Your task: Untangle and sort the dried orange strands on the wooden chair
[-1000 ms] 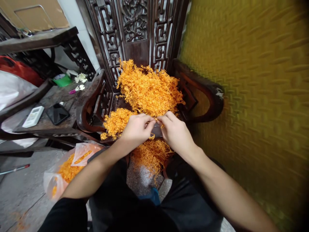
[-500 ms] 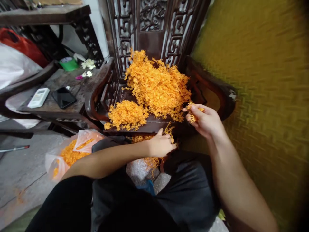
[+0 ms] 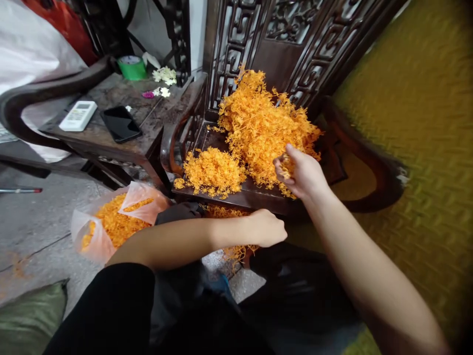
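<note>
A big heap of orange stringy sprigs (image 3: 264, 125) lies on the seat of a dark carved wooden chair (image 3: 236, 197), with a smaller orange pile (image 3: 214, 170) at its left. My right hand (image 3: 299, 172) is at the heap's front edge, fingers closed round a small clump of orange sprigs. My left hand (image 3: 268, 228) hangs low in front of the seat edge, curled shut, what it holds is hidden. More orange strands (image 3: 231, 251) hang below it over my lap.
A plastic bag (image 3: 111, 224) with orange bits sits on the floor at left. A side table (image 3: 111, 143) carries a black phone (image 3: 120, 123), a white remote (image 3: 77, 115), green tape (image 3: 132, 67) and small flowers. A yellow patterned wall (image 3: 424, 123) stands right.
My hands parted from the seat's front edge. The right hand went up to the big heap with a clump; the left dropped below the seat edge. The view swung left and down.
</note>
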Motion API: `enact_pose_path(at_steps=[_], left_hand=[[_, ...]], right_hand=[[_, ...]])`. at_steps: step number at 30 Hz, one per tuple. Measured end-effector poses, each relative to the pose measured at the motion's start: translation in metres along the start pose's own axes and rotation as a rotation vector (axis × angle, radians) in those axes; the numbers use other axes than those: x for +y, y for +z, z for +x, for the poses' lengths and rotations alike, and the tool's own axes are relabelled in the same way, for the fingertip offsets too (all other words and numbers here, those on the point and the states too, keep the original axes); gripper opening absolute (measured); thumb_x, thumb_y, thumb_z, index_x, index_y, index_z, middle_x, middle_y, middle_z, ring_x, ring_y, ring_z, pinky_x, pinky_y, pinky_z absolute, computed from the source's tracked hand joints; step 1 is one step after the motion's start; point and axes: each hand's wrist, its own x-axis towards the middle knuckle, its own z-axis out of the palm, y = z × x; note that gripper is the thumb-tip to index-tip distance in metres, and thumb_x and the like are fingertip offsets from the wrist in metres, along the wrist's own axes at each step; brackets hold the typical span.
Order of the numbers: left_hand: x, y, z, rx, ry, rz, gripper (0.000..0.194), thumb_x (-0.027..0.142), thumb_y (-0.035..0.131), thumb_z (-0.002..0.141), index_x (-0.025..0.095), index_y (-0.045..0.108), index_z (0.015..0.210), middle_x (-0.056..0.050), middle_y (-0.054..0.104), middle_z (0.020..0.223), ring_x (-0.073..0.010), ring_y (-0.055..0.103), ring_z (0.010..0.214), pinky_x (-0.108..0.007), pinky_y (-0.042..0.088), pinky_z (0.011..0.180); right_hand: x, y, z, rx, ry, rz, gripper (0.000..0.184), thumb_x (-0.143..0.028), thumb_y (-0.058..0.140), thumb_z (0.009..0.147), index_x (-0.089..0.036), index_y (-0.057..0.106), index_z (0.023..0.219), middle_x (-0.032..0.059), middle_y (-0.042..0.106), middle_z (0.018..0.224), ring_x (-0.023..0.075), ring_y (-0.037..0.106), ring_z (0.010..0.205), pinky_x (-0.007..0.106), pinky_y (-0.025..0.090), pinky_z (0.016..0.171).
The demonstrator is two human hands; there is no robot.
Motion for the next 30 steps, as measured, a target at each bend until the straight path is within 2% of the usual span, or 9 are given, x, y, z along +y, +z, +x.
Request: enact_pose_path(at_steps=[4, 6, 8, 11, 14, 19, 24, 27, 30], left_hand=[[-0.006, 0.012, -0.002, -0.044, -0.208, -0.035, 0.037, 0.011, 0.049, 0.097, 0.010, 0.074, 0.124, -0.024, 0.070, 0.131, -0.0358, 0.068, 0.120, -0.052, 0.054, 0.098], [-0.006, 0.020, 0.003, -0.128, -0.312, -0.031, 0.038, 0.012, 0.054, 0.095, 0.010, 0.073, 0.128, -0.025, 0.066, 0.138, -0.0402, 0.062, 0.128, -0.063, 0.046, 0.107], [-0.004, 0.026, 0.007, -0.221, -0.352, -0.042, 0.037, 0.013, 0.064, 0.089, 0.012, 0.075, 0.125, -0.024, 0.068, 0.135, -0.0445, 0.062, 0.127, -0.070, 0.044, 0.107], [0.002, 0.028, 0.003, -0.308, -0.350, -0.061, 0.041, 0.014, 0.075, 0.080, 0.019, 0.079, 0.120, -0.017, 0.072, 0.131, -0.0450, 0.063, 0.125, -0.071, 0.046, 0.106], [0.007, 0.023, -0.009, -0.270, -0.268, -0.038, 0.038, 0.011, 0.071, 0.082, 0.017, 0.079, 0.118, -0.016, 0.073, 0.130, -0.0422, 0.065, 0.122, -0.067, 0.046, 0.107], [0.005, 0.020, -0.024, -0.245, -0.299, 0.018, 0.038, 0.011, 0.062, 0.087, 0.008, 0.076, 0.123, -0.021, 0.070, 0.132, -0.0454, 0.063, 0.124, -0.071, 0.043, 0.108], [0.001, 0.019, -0.028, -0.290, -0.350, -0.005, 0.041, 0.012, 0.063, 0.086, 0.011, 0.075, 0.126, -0.024, 0.070, 0.130, -0.0459, 0.064, 0.123, -0.073, 0.043, 0.106], [-0.001, 0.018, -0.030, -0.246, -0.329, -0.024, 0.040, 0.011, 0.057, 0.090, 0.007, 0.074, 0.126, -0.027, 0.070, 0.129, -0.0448, 0.064, 0.121, -0.070, 0.044, 0.103], [-0.002, 0.018, -0.030, -0.197, -0.347, -0.071, 0.039, 0.012, 0.061, 0.089, 0.009, 0.075, 0.125, -0.027, 0.071, 0.127, -0.0423, 0.066, 0.119, -0.064, 0.046, 0.102]], right_hand=[[0.006, 0.046, 0.047, -0.018, -0.102, -0.261, 0.033, -0.052, 0.062, 0.090, -0.024, 0.048, 0.079, 0.0026, 0.062, 0.071, 0.0115, 0.041, 0.046, 0.025, 0.025, 0.039], [0.015, 0.069, 0.072, -0.002, -0.267, -0.530, 0.028, -0.047, 0.054, 0.096, -0.023, 0.054, 0.082, 0.0054, 0.065, 0.077, 0.0144, 0.049, 0.054, 0.029, 0.039, 0.049], [0.027, 0.093, 0.091, -0.001, -0.504, -0.859, 0.027, -0.041, 0.047, 0.101, -0.020, 0.062, 0.091, 0.0098, 0.069, 0.093, 0.0201, 0.060, 0.075, 0.037, 0.050, 0.070], [0.054, 0.123, 0.106, -0.103, -0.705, -1.260, 0.035, -0.040, 0.042, 0.104, -0.017, 0.068, 0.107, 0.0161, 0.064, 0.118, 0.0297, 0.060, 0.106, 0.046, 0.050, 0.092], [0.083, 0.140, 0.106, -0.186, -0.696, -1.393, 0.048, -0.053, 0.045, 0.103, -0.012, 0.068, 0.117, 0.0216, 0.058, 0.127, 0.0371, 0.054, 0.119, 0.055, 0.047, 0.099], [0.109, 0.142, 0.104, -0.211, -0.587, -1.294, 0.070, -0.064, 0.032, 0.104, -0.013, 0.059, 0.143, 0.0223, 0.052, 0.147, 0.0402, 0.051, 0.132, 0.062, 0.039, 0.111], [0.090, 0.132, 0.120, -0.287, -0.475, -1.083, 0.082, -0.068, 0.014, 0.104, -0.015, 0.043, 0.158, 0.0143, 0.048, 0.160, 0.0319, 0.046, 0.147, 0.053, 0.031, 0.125], [0.067, 0.111, 0.133, -0.291, -0.336, -0.734, 0.089, -0.075, 0.010, 0.100, -0.016, 0.044, 0.158, 0.0128, 0.046, 0.161, 0.0269, 0.046, 0.148, 0.045, 0.036, 0.125], [0.052, 0.075, 0.137, -0.268, -0.271, -0.479, 0.090, -0.073, 0.006, 0.100, -0.013, 0.049, 0.153, 0.0181, 0.057, 0.151, 0.0250, 0.062, 0.134, 0.043, 0.049, 0.115]])
